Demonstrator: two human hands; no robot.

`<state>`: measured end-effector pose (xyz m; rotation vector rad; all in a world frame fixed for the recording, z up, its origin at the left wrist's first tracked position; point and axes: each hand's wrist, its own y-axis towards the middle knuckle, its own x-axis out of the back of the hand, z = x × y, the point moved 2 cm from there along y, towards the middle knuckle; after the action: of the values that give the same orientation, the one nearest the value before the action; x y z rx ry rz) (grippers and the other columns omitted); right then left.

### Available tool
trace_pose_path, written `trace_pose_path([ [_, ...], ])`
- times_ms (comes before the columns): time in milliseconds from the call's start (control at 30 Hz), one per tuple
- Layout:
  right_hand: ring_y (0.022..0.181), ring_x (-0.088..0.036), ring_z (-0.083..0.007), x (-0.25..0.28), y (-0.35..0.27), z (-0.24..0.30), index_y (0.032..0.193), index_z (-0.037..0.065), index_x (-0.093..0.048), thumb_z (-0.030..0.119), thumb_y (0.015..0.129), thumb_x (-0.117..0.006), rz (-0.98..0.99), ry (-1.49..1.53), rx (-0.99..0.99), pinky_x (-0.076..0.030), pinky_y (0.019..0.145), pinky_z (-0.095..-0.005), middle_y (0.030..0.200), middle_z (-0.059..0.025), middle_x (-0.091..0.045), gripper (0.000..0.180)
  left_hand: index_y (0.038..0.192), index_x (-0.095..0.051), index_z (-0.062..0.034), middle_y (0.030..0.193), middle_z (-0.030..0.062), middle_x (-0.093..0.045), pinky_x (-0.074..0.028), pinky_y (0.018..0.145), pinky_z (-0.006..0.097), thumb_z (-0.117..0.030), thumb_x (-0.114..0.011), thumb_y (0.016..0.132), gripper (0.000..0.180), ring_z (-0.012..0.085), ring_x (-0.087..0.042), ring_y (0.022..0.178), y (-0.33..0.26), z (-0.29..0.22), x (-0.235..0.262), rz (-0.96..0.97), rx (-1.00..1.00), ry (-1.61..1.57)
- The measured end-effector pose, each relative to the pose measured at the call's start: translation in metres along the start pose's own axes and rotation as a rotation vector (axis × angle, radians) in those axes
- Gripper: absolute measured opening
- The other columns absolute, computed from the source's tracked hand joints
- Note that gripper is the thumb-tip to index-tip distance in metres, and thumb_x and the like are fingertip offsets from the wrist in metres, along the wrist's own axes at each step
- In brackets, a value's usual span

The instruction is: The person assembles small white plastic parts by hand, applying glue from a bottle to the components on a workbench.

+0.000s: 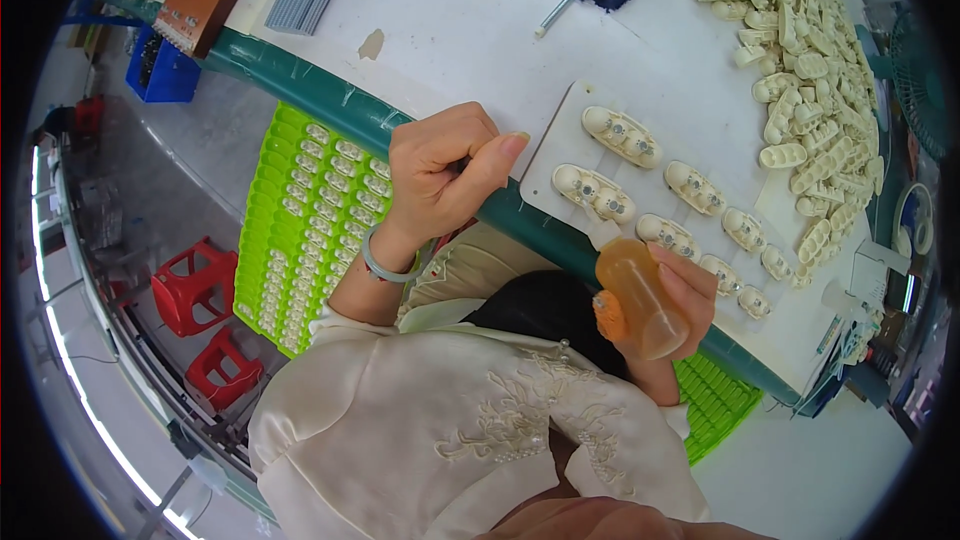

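Cream embroidered blouse (360,400) sits nearest; the right hand (688,295) clamps an amber squeeze bottle (645,300) over the counter (430,50)'s white board (558,135), the left hand (445,160) curled closed, apart. 2 rows of ivory mouldings (622,138) there look metal-fitted; heaped mouldings (812,130) seem bare.

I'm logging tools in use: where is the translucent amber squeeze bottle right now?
In the head view, right of centre, the bottle is in the person's right hand, its pale nozzle by the white rounded-corner board bearing cream plastic pieces.
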<state>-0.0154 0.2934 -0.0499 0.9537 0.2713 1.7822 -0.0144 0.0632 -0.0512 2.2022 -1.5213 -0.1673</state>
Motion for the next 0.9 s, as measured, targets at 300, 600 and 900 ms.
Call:
trace_pose_path([
  [300, 0.088, -0.057, -0.0258, 0.006, -0.009, 0.0, 0.104, 0.001, -0.044, 0.017, 0.068, -0.076, -0.041, 0.076, -0.008, -0.051, 0.075, -0.0315, 0.101, -0.0202, -0.05, 0.051, 0.051, -0.048, -0.0016, 0.049, 0.0041, -0.048, -0.028, 0.041, 0.022, 0.003, -0.057, 0.076, 0.027, 0.0102, -0.042, 0.044, 0.001, -0.001, -0.002, -0.006, -0.004, 0.019],
  [600, 0.085, -0.058, -0.0272, 0.0, -0.009, -0.002, 0.101, 0.0, -0.047, 0.016, 0.069, -0.075, -0.042, 0.11, 0.019, -0.05, 0.071, -0.0312, 0.102, -0.0228, -0.051, 0.046, 0.051, -0.046, -0.0009, 0.05, 0.0046, -0.047, -0.029, 0.041, 0.022, 0.002, -0.051, 0.078, 0.028, 0.0104, -0.041, 0.045, 0.0, -0.002, -0.003, 0.004, -0.004, 0.068],
  [900, 0.085, -0.056, -0.0241, 0.014, -0.021, -0.003, 0.103, 0.001, -0.045, 0.013, 0.07, -0.073, -0.137, 0.091, 0.03, -0.047, 0.069, -0.03, 0.102, -0.0216, -0.052, 0.045, 0.052, -0.048, -0.0014, 0.049, 0.0043, -0.048, -0.028, 0.041, 0.022, 0.001, -0.055, 0.078, 0.027, 0.0103, -0.041, 0.044, -0.001, 0.0, -0.002, 0.002, -0.023, 0.078],
])
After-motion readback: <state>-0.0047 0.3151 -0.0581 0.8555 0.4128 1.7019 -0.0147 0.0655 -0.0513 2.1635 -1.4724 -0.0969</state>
